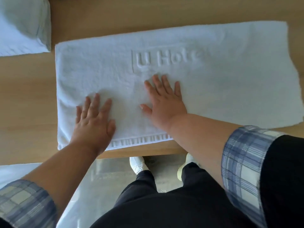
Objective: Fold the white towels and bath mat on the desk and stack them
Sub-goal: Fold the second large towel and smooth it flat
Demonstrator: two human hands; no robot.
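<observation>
A white bath mat point(213, 76) lies flat across a wooden bench point(28, 102), its right end running out of frame and its embossed lettering readable only as "U Hot". Both hands press down with fingers spread and grasp nothing: the left hand point(94, 117) near the mat's ribbed front edge, the right hand point(164, 101) just below the lettering. A folded white towel point(24, 25), blurred and cropped, sits at far left.

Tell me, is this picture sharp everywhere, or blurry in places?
Head view: the bath mat smears toward its right end, its raised lettering fading out; the folded towel at top left is soft; the left hand and right hand look fairly crisp.
</observation>
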